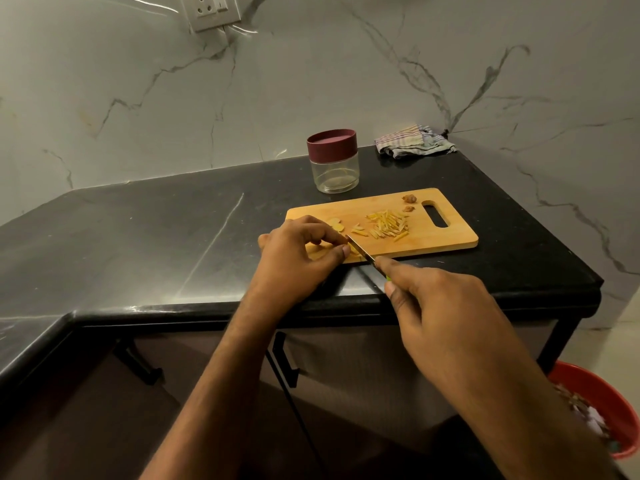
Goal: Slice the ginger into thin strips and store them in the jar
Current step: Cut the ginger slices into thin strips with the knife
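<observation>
A wooden cutting board lies on the black counter. Thin yellow ginger strips are heaped near its middle, and two brown ginger scraps sit by the handle slot. My left hand pinches a ginger slice at the board's left end; more slices lie just beyond my fingers. My right hand grips a small knife with a green handle, its blade against the ginger under my left fingertips. A glass jar with a maroon lid on it stands behind the board.
A folded checked cloth lies in the back corner of the counter. A red bin stands on the floor at lower right. Cabinet doors with black handles run below the counter edge. A wall socket is at the top.
</observation>
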